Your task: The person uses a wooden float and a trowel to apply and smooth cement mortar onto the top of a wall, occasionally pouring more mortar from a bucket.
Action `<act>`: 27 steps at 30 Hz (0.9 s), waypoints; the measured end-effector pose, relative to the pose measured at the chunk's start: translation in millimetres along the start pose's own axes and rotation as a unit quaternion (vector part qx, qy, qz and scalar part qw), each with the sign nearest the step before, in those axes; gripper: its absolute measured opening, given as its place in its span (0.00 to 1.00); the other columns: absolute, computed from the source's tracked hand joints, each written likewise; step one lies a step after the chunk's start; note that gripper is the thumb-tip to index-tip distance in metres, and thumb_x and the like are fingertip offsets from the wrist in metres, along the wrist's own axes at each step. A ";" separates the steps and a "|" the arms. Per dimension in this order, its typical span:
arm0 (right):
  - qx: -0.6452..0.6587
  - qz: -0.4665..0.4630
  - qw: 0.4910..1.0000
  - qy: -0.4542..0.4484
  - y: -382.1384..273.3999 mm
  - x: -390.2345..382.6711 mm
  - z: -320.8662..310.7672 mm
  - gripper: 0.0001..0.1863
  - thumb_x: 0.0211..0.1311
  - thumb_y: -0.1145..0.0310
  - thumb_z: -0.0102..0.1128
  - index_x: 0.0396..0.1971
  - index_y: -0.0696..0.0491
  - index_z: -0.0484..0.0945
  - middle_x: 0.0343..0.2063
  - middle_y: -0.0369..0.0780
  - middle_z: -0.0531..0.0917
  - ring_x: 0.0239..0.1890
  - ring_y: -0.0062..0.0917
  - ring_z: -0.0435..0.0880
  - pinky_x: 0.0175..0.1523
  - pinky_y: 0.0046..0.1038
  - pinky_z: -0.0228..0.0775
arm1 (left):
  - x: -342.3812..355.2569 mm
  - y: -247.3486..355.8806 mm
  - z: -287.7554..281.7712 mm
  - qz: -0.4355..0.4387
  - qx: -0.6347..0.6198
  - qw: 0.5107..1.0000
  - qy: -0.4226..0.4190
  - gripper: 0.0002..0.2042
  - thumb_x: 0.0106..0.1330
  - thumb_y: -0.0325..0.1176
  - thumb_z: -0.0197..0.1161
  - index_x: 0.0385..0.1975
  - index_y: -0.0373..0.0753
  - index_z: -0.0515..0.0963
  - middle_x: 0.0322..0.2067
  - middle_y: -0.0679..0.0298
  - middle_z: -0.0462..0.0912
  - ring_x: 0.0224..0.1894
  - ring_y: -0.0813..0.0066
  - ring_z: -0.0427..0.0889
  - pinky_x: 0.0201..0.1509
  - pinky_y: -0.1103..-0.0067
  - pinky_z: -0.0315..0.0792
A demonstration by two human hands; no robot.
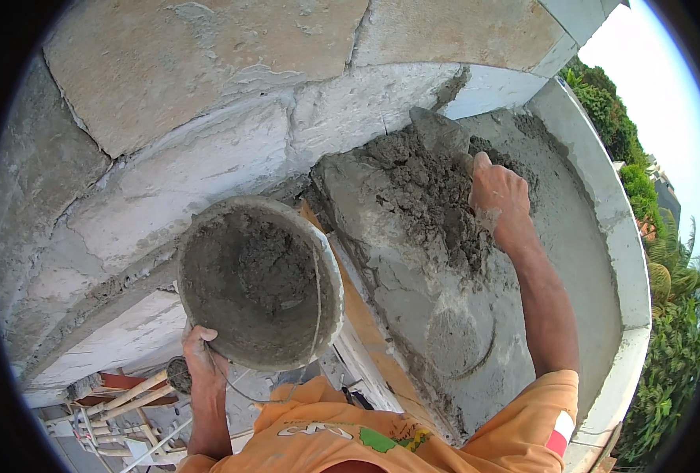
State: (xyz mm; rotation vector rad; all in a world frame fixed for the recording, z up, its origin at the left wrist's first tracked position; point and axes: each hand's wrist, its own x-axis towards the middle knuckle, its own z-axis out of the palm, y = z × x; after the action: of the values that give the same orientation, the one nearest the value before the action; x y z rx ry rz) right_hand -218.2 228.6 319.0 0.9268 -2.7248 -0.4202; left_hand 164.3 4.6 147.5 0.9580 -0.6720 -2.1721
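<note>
My left hand (201, 351) grips the lower left rim of a round bucket (330, 272), tilted so its inside faces me. A lump of wet grey mortar (275, 264) lies in it, and a thin wire handle hangs across the opening. My right hand (498, 197) is closed round the handle of a trowel (439, 132). Its mortar-smeared blade points up and left, close to the white block wall. Below the blade, a heap of lumpy mortar (429, 197) is spread on the grey concrete ledge (559, 236).
Ahead rises a wall of white blocks (232, 142) with large beige slabs (208, 71) above. A raised curb (630, 292) bounds the ledge on the right, with trees (661, 378) beyond. A wooden board (366, 315) edges the ledge's left side. Bamboo poles (133, 394) stand lower left, over a drop.
</note>
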 end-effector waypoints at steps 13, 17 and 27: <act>0.016 -0.132 0.984 -0.117 -27.3 12.9 17.9 0.08 0.51 0.73 0.56 0.29 0.58 0.82 0.30 0.49 0.85 0.37 0.40 0.86 0.38 0.35 0.79 | -3.0 0.7 -0.2 0.018 0.005 1.000 -0.014 0.29 0.43 0.23 0.48 0.53 0.30 0.69 0.49 0.56 0.77 0.51 0.60 0.76 0.59 0.68 0.70; -0.063 -0.127 0.989 -0.047 -20.5 17.8 22.8 0.07 0.52 0.71 0.59 0.29 0.56 0.83 0.31 0.44 0.86 0.37 0.34 0.87 0.37 0.31 0.79 | -6.0 4.5 -3.2 0.015 -0.014 1.000 -0.018 0.29 0.43 0.22 0.48 0.53 0.30 0.69 0.49 0.56 0.77 0.52 0.60 0.76 0.60 0.68 0.69; 0.234 0.036 0.926 -0.295 12.3 33.8 -0.8 0.08 0.50 0.75 0.60 0.24 0.66 0.77 0.20 0.43 0.81 0.19 0.26 0.81 0.19 0.32 0.68 | -15.7 8.7 -25.3 0.017 -0.027 0.999 -0.001 0.29 0.43 0.22 0.49 0.53 0.31 0.69 0.49 0.57 0.76 0.52 0.61 0.75 0.60 0.68 0.68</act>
State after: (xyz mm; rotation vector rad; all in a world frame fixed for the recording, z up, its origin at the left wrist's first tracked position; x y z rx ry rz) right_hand -250.9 216.7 328.2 0.9080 -3.5016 -0.0171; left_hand 195.2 5.9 145.1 0.9105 -0.6236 -2.1501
